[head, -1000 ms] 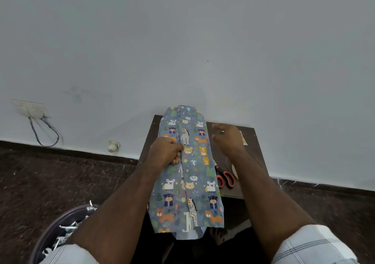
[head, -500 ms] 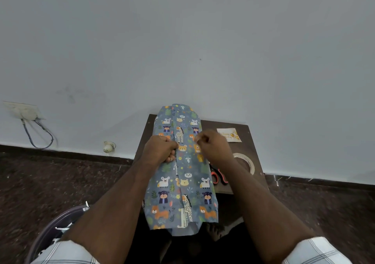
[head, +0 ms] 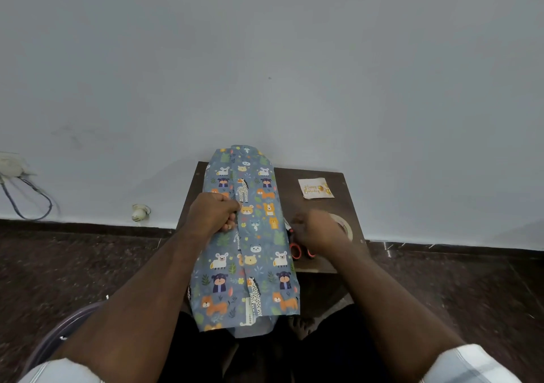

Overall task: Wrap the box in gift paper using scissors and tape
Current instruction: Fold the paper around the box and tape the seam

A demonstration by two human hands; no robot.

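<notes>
On small table (head: 318, 206), left hand (head: 213, 213) fingers curled pin gift paper (head: 259, 253) seam over box; right hand (head: 316, 231) near tape roll (head: 344, 225), grip unclear; keep overlap taut, tape 1 strip.

Sitting against the wall, a small dark table (head: 294, 182), carrying a paper-wrapped box (head: 259, 253), scissors (head: 295, 250), tape roll (head: 346, 226) and birthday card (head: 315, 188).

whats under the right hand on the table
Under the right hand lie orange-handled scissors, only their handle loops showing, and a roll of clear tape, partly showing. The blades are covered, and any grip cannot be seen.
</notes>
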